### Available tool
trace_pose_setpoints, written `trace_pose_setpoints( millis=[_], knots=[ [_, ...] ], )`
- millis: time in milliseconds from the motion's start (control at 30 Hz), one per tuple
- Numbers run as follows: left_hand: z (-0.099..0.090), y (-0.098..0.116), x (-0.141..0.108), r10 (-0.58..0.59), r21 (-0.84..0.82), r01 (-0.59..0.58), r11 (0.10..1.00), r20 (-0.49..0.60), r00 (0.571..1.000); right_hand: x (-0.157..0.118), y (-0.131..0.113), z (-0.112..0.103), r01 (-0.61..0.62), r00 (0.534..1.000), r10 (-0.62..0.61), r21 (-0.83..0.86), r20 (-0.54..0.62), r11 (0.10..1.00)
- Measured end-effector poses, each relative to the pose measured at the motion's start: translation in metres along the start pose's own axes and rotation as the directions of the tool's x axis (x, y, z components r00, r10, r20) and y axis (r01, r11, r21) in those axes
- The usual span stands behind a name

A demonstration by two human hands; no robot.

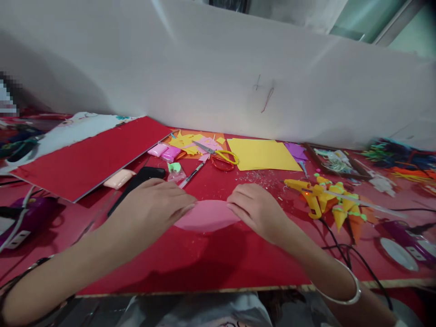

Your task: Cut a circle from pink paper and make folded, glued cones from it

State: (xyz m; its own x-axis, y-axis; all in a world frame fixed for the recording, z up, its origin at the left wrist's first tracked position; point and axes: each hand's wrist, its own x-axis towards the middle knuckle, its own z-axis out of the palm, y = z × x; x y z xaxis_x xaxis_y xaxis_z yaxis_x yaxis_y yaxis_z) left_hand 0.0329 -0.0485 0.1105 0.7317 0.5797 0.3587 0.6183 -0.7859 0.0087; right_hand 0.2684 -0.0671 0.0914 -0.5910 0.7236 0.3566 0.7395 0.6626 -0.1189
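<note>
A pink piece of paper with a rounded lower edge is held between my two hands, just over the red tabletop. My left hand pinches its left end, thumb and fingers pressed together. At the opposite end, my right hand grips the paper the same way. Beyond the hands lie scissors with yellow and red handles, on yellow and pink paper scraps. A pen and a black phone-like object are close to my left hand.
Yellow sheets lie at the back. On the right are a yellow glue gun, small yellow and orange cones, black cables and a white lid. A large red board leans at the left, near a purple power socket.
</note>
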Motion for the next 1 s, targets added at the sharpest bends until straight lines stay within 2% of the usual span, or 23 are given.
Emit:
trace_pose_setpoints(
  millis=[100,167,233,367,633,833,933,1000],
  knots=[
    [0.001,0.009,0.009,0.065,0.156,-0.057,0.986,-0.046,0.997,0.004,-0.005,0.005,-0.016,1.0,0.016,-0.004,0.021,1.0],
    [0.003,0.015,0.014,0.145,0.172,-0.129,0.977,-0.086,0.986,0.006,-0.009,0.006,-0.027,0.998,0.025,0.051,0.05,0.998],
    [0.006,0.02,0.018,0.204,0.156,-0.186,0.97,-0.106,0.973,0.007,-0.013,0.003,-0.058,0.995,0.041,0.183,0.094,0.981],
    [0.011,0.024,0.019,0.193,0.105,-0.179,0.978,-0.149,0.97,0.006,-0.015,-0.005,-0.131,0.987,0.07,0.474,0.143,0.871],
    [0.019,0.012,0.016,0.201,0.03,-0.199,0.98,-0.112,0.973,-0.005,-0.005,-0.013,-0.189,0.98,0.118,0.574,0.159,0.797],
    [0.022,-0.021,0.001,0.076,0.003,-0.076,0.997,-0.074,0.994,-0.032,0.024,-0.021,-0.306,0.951,0.261,0.607,0.165,0.734],
    [0.024,-0.033,-0.004,-0.152,-0.126,0.147,0.981,-0.026,0.988,-0.041,0.038,-0.019,-0.338,0.917,0.391,0.661,0.073,0.67],
    [0.026,-0.032,-0.003,-0.28,-0.318,0.267,0.91,0.007,0.96,-0.042,0.042,-0.014,-0.345,0.881,0.473,0.702,0.013,0.623]
  ],
)
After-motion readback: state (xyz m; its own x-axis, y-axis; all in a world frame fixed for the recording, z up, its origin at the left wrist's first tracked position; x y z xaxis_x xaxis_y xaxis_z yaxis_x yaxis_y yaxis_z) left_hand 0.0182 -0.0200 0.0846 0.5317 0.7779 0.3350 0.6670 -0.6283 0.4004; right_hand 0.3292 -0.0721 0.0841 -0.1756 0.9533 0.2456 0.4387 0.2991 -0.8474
